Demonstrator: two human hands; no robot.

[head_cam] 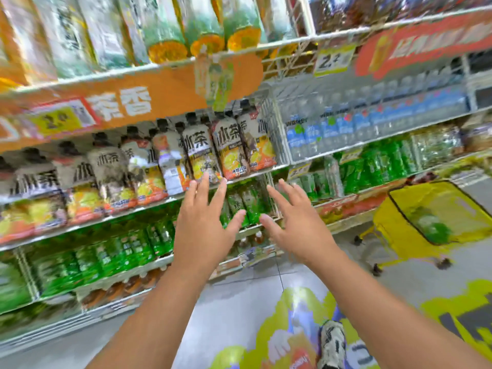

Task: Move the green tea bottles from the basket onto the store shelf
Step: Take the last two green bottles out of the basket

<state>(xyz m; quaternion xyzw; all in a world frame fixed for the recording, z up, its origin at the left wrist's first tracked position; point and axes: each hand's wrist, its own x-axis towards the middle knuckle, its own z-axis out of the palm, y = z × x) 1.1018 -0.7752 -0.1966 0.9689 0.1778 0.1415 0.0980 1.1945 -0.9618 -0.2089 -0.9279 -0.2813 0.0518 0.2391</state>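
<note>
Both my hands reach toward the shelf with fingers spread and nothing in them. My left hand (206,219) and my right hand (295,222) hover either side of a few green tea bottles (246,206) standing on the store shelf (149,263). More green tea bottles (111,259) fill the same shelf to the left. At the right a yellow basket (404,230) on wheels stands on the floor, with a green bottle (431,225) inside it. The picture is blurred.
Above the green tea stands a row of iced tea bottles (202,150). Water bottles (332,131) fill the shelf to the right. Brown drink bottles (119,286) sit on the lowest shelf. A colourful floor sticker (295,323) and a shoe (332,344) lie below.
</note>
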